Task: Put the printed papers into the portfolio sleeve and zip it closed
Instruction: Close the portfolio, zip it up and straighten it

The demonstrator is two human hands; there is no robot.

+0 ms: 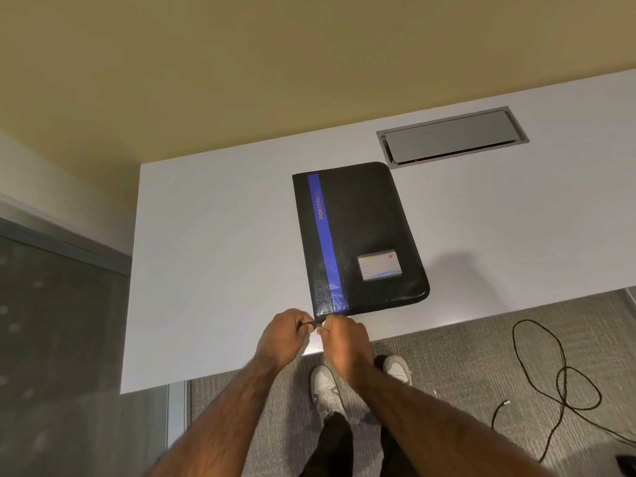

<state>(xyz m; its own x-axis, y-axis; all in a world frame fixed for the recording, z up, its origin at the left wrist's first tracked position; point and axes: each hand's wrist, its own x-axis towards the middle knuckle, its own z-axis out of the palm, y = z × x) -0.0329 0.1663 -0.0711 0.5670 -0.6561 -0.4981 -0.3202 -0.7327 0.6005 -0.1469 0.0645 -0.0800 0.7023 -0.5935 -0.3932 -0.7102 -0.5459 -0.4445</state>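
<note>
A black portfolio sleeve (364,218) with a blue stripe and a small card window lies flat and closed on the white table (213,263). Both hands meet at its near left corner. My left hand (285,335) is curled, pinching something small and dark at that corner, apparently the zipper end. My right hand (344,335) is closed on a small metal zipper pull (319,326) right beside it. No printed papers are visible; whether any are inside the sleeve cannot be seen.
A grey cable hatch (451,136) is set into the table at the back right. A black cable (557,380) loops on the carpet to the right. My white shoes (325,390) stand below the table's near edge. A yellow wall runs behind the table.
</note>
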